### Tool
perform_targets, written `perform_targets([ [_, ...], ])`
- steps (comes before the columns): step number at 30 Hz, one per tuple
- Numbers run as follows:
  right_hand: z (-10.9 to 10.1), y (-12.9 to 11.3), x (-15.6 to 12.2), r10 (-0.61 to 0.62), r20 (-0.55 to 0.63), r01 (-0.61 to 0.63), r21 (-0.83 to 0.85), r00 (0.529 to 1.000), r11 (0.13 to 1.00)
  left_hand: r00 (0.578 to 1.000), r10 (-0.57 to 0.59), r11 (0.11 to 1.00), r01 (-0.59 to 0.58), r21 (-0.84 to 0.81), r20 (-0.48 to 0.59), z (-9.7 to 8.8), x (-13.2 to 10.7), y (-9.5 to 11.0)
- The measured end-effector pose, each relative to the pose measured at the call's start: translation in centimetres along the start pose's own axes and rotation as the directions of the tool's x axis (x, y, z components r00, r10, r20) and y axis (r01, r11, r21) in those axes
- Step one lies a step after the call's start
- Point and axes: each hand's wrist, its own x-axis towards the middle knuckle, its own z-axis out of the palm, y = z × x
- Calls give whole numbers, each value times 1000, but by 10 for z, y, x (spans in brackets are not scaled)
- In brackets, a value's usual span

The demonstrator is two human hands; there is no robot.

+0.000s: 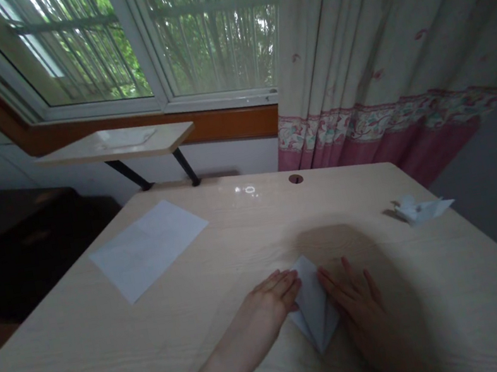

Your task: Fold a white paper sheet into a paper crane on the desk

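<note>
The white, kite-shaped piece of folded paper lies flat on the pale wood-grain counter, directly between the two hands, its long axis running away from the person, one point toward the body and the other toward the window. Neither hand is nearer: the left hand lays its fingers over the upper left edge, while the right hand meets the opposite edge with its index finger, the other fingers spread. Each grip is unclenched, pressing rather than pinching, and the near point sticks out below, uncovered.
</note>
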Motion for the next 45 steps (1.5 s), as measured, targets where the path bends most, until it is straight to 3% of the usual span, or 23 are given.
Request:
perform_targets([
  [6,-1,-2,2,-18,-31,18,-20,999,1000,999,34,993,-33,113,-4,1,4,1],
  [19,-10,-3,6,-39,-49,44,103,998,994,998,58,998,-59,-26,-25,-11,10,-5],
  [27,-10,-5,12,-38,-135,54,121,990,991,998,60,998,-60,-30,-6,-16,12,-4],
  [33,-10,-8,21,48,-230,-4,188,972,982,997,71,997,-71,-23,1,-16,16,-7],
  [39,-16,-11,33,114,-227,-66,209,967,976,997,54,980,-62,-187,-48,-16,23,-13],
  [45,-14,-15,41,200,-246,-138,245,948,959,986,-90,939,37,-342,-140,-4,27,-20],
])
